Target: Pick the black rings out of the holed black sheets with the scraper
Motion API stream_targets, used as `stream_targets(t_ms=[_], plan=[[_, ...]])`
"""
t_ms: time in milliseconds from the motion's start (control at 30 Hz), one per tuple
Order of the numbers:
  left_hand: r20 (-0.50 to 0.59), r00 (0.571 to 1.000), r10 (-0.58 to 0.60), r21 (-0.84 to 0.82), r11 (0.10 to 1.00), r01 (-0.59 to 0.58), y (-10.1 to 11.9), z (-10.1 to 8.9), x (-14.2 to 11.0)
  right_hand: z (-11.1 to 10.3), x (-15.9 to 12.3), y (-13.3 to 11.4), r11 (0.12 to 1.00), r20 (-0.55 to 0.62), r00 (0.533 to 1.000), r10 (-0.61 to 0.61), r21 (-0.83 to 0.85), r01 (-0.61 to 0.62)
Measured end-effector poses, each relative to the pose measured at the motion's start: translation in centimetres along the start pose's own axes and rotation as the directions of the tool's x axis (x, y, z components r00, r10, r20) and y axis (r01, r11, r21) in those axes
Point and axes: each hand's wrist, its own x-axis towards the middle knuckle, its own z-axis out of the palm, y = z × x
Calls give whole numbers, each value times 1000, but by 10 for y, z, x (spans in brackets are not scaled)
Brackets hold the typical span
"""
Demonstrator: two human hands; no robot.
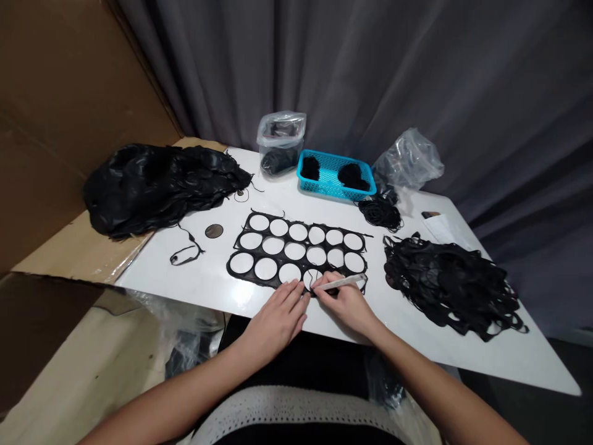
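Note:
A black rubber sheet (278, 244) punched with several round holes lies flat on the white table (208, 278). My left hand (277, 318) rests flat on the table's near edge, fingers stretched out and touching the sheet's front border. My right hand (345, 303) is closed on a thin white pen-like tool (338, 283), its tip at a hole in the sheet's near row. A thin black ring shows inside that hole (311, 278).
A heap of black sheets (152, 182) lies at the left, a tangle of black scrap (449, 281) at the right. At the back stand a blue basket (334, 176), two plastic bags (280, 142) and a ring pile (380, 213). A dark disc (214, 231) lies loose.

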Motion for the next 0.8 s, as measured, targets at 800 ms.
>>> stream_targets(t_ms=[800], plan=[[13, 1000, 10, -58, 998, -9, -2, 1, 1, -40, 38, 16, 770, -262, 910, -321, -632, 89]])
